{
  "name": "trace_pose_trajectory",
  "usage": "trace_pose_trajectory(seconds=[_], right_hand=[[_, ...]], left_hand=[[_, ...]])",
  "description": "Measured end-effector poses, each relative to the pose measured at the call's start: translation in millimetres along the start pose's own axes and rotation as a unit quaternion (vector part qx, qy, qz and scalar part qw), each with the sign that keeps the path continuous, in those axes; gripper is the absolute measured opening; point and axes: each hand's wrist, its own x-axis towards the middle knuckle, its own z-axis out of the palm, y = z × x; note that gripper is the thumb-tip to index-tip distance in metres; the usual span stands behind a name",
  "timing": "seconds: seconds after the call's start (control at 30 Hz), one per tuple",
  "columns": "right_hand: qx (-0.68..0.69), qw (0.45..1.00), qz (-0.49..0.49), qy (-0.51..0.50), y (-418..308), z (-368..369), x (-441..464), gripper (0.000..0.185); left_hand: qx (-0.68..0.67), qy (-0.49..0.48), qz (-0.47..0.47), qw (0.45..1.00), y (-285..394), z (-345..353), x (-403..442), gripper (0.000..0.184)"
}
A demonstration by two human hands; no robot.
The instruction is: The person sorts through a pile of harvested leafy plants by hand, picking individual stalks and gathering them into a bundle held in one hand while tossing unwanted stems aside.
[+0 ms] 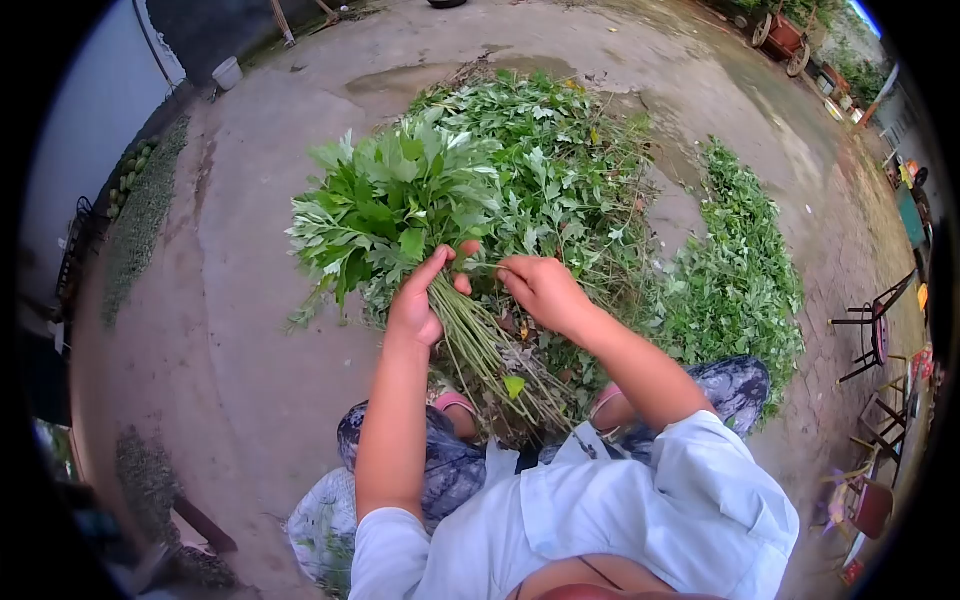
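A thick bunch of leafy green stems (pixel 400 195) is held in my left hand (pixel 425 300), whose fingers wrap round it just below the leaves. The bare stalks slant down to the right, toward my feet. My right hand (pixel 540 290) is beside the bunch, with thumb and fingers pinched on a thin green stem. Beyond both hands lies a large heap of cut leafy plants (pixel 560 150) on the concrete ground.
A second pile of greens (pixel 735 260) lies to the right. Chairs (pixel 878 325) stand at the far right. A white bucket (pixel 228 73) and a cart (pixel 783 42) are farther off. A white sack (pixel 325 515) lies by my left leg.
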Motion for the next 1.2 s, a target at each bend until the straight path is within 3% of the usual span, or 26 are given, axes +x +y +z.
trace_pose_trajectory(seconds=[0.03, 0.07, 0.1, 0.17, 0.3, 0.33, 0.47, 0.57, 0.63, 0.67, 0.73, 0.8, 0.9, 0.93, 1.0, 1.07, 1.13, 1.2], right_hand=[[0.048, 0.995, 0.060, 0.062, 1.8, 2.5, 3.0, 0.019], [0.047, 0.981, 0.030, 0.184, 4.6, 1.8, 7.4, 0.019], [0.036, 0.977, 0.054, 0.205, -2.2, -7.1, 11.0, 0.023], [0.049, 0.978, 0.034, 0.202, -24.6, -9.3, 13.7, 0.030], [0.004, 0.997, -0.014, 0.070, -62.0, 19.9, 9.4, 0.045], [-0.054, 0.987, -0.079, 0.127, -65.8, 32.5, 10.6, 0.046], [-0.113, 0.984, -0.106, 0.092, -64.5, 39.5, 7.3, 0.043], [0.015, 0.977, -0.205, 0.054, -37.6, 36.6, 6.3, 0.037], [0.279, 0.950, -0.114, -0.077, -1.8, 24.2, 7.6, 0.031], [0.305, 0.948, -0.016, -0.089, 21.7, 15.8, 11.0, 0.027], [0.193, 0.964, 0.157, 0.092, 88.3, 21.7, 19.9, 0.021], [-0.004, 0.956, 0.165, 0.241, 149.1, 27.3, 29.6, 0.024], [-0.100, 0.933, 0.282, 0.197, 186.5, 42.2, 46.0, 0.036], [-0.102, 0.934, 0.281, 0.196, 190.3, 39.0, 49.9, 0.036], [0.008, 0.948, 0.285, 0.140, 193.1, 28.4, 55.8, 0.040], [0.168, 0.945, 0.206, 0.188, 183.2, 13.0, 62.6, 0.031], [0.385, 0.894, 0.170, 0.154, 151.5, -6.3, 58.5, 0.023], [0.384, 0.912, 0.115, 0.091, 127.3, -17.0, 49.8, 0.023]], left_hand=[[0.004, 0.000, 0.004, 1.000, 0.5, -2.1, 1.0, 0.016], [0.011, -0.012, 0.011, 1.000, -0.2, -5.6, 2.7, 0.017], [0.016, -0.024, 0.017, 0.999, -1.0, -8.6, 4.5, 0.017], [0.003, -0.032, 0.012, 0.999, -4.2, -14.6, 7.8, 0.022], [0.033, 0.001, 0.077, 0.996, -13.3, -13.6, 9.5, 0.029], [0.008, -0.027, 0.060, 0.998, -14.8, -12.5, 8.4, 0.029], [-0.036, -0.040, 0.005, 0.999, -11.7, -16.3, 0.7, 0.022], [-0.026, 0.016, -0.004, 1.000, -8.3, -22.1, -3.8, 0.016], [-0.049, 0.019, 0.027, 0.998, -4.3, -43.4, -1.2, 0.015], [-0.041, 0.045, 0.030, 0.998, 0.1, -45.4, -2.4, 0.017], [-0.031, 0.118, 0.042, 0.992, 9.9, -29.9, -8.7, 0.020], [-0.026, 0.118, 0.029, 0.992, 13.7, -37.9, -9.6, 0.020], [-0.023, 0.108, 0.022, 0.994, 11.8, -43.9, -6.3, 0.021], [-0.019, 0.086, 0.010, 0.996, 12.8, -45.3, -5.5, 0.020], [-0.015, 0.065, 0.000, 0.998, 15.8, -44.3, -4.3, 0.020], [0.017, 0.088, 0.017, 0.996, 16.2, -37.9, -3.8, 0.018], [0.005, 0.081, 0.015, 0.997, 16.7, -37.1, -2.0, 0.017], [-0.009, 0.062, 0.005, 0.998, 17.2, -37.7, 0.6, 0.016]])
